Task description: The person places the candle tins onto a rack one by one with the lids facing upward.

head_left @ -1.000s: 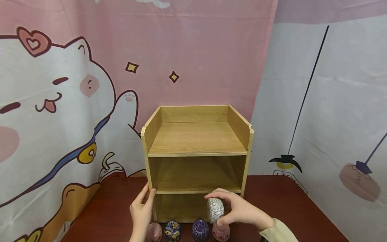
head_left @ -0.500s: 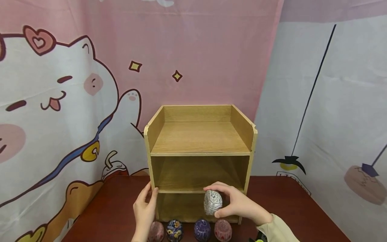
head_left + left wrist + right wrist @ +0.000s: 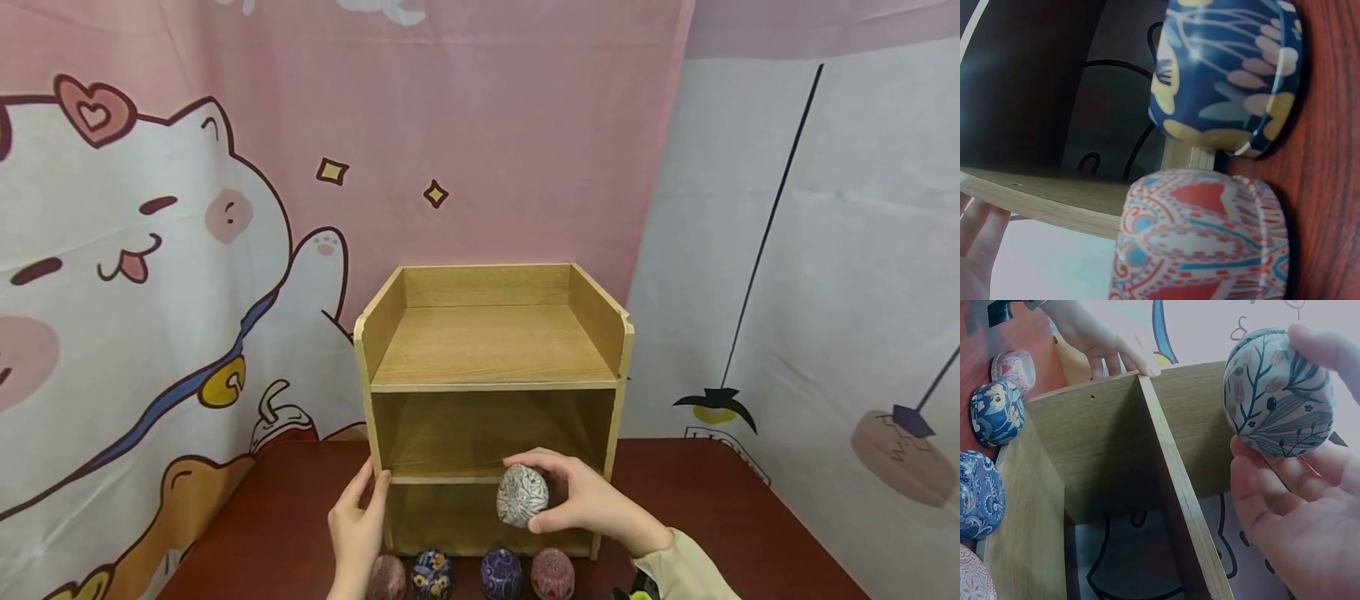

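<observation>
While my right hand [image 3: 592, 504] keeps a closed grip round the grey patterned egg [image 3: 522, 495], the egg sits at the front edge of the wooden shelf unit [image 3: 491, 346], level with its middle board. My left hand [image 3: 358, 527] rests loose-fingered on the unit's left front edge. Four eggs [image 3: 470, 574] line the bench [image 3: 697, 508] below the unit's front. Middle and lower compartments stand open.

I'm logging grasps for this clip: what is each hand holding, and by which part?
The right hand pinches the white patterned egg by its sides, thumb beneath and fingers above. The left hand holds nothing; its fingers rest on the wooden shelf's left front edge.
</observation>
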Demonstrator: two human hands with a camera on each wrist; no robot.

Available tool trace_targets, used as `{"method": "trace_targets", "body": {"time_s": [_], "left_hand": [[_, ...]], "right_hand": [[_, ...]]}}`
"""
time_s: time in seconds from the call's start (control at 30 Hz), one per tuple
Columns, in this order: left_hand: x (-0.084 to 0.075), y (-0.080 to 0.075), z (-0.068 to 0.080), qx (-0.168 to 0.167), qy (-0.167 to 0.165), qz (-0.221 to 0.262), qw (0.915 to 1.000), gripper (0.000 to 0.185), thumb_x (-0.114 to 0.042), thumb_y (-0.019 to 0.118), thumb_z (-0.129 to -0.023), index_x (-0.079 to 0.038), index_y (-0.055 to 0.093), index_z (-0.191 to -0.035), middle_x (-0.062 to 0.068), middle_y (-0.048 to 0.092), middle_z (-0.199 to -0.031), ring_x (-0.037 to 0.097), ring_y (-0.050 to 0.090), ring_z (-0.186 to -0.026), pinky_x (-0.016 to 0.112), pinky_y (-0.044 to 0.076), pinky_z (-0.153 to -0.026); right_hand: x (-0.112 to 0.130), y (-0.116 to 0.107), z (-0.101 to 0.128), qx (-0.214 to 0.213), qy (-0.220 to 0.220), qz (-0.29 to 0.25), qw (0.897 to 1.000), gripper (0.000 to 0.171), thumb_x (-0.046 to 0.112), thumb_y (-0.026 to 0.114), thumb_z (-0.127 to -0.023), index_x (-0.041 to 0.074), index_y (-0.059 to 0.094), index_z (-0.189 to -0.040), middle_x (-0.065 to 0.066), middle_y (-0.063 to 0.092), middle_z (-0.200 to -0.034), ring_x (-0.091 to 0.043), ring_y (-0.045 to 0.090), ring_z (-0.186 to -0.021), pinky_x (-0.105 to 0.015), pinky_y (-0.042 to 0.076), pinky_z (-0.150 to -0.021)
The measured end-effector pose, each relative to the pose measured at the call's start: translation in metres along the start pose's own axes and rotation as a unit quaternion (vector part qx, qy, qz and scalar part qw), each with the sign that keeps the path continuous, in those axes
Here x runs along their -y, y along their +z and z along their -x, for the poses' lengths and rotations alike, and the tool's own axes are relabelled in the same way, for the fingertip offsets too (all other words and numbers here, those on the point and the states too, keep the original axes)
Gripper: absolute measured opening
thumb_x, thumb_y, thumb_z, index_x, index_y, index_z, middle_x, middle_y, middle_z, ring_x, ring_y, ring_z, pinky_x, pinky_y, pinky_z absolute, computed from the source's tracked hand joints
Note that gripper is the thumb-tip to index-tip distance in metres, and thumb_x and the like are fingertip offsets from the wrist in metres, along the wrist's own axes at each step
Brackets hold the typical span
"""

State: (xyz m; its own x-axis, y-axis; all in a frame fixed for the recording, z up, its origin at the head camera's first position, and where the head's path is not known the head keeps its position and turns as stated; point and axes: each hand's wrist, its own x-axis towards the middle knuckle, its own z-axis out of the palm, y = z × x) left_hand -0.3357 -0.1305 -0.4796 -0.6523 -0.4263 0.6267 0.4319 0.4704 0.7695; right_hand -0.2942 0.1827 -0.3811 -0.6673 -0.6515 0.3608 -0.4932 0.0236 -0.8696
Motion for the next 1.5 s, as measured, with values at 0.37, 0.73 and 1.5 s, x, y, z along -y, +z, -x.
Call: {"method": "trace_targets", "body": {"time_s": [0.37,0.73,1.5], "left_hand": [[0.000,-0.001,0.001,0.001,-0.006,0.003,1.0000,0.035,-0.016,0.077,-0.085,-0.007,0.071,-0.118,0.008,0.069,-0.113,0.021,0.063,-0.101,0.004,0.040,-0.074],[0.002,-0.002,0.001,0.013,-0.017,0.015,0.9997,0.036,-0.020,0.076,-0.086,-0.007,0.071,-0.119,0.016,0.070,-0.105,-0.001,0.050,-0.045,0.018,0.042,-0.045],[0.004,-0.002,-0.001,0.022,-0.019,0.023,0.9993,0.035,-0.022,0.076,-0.086,-0.012,0.071,-0.120,0.011,0.072,-0.099,0.004,0.063,-0.063,0.017,0.046,-0.050]], "right_hand": [[0.001,0.005,-0.002,-0.009,0.002,-0.068,0.998,0.064,-0.001,0.072,-0.084,-0.008,0.042,-0.141,-0.024,0.053,-0.126,-0.025,0.061,-0.106,-0.037,0.052,-0.085],[-0.005,0.010,-0.006,-0.028,0.029,-0.093,0.995,0.072,-0.002,0.072,-0.082,-0.014,0.033,-0.142,-0.024,0.052,-0.129,-0.023,0.060,-0.110,-0.035,0.053,-0.084],[-0.016,0.015,-0.013,-0.057,0.003,-0.116,0.992,0.069,-0.004,0.072,-0.083,-0.009,0.038,-0.143,-0.025,0.051,-0.130,-0.026,0.060,-0.110,-0.036,0.054,-0.081]]}}
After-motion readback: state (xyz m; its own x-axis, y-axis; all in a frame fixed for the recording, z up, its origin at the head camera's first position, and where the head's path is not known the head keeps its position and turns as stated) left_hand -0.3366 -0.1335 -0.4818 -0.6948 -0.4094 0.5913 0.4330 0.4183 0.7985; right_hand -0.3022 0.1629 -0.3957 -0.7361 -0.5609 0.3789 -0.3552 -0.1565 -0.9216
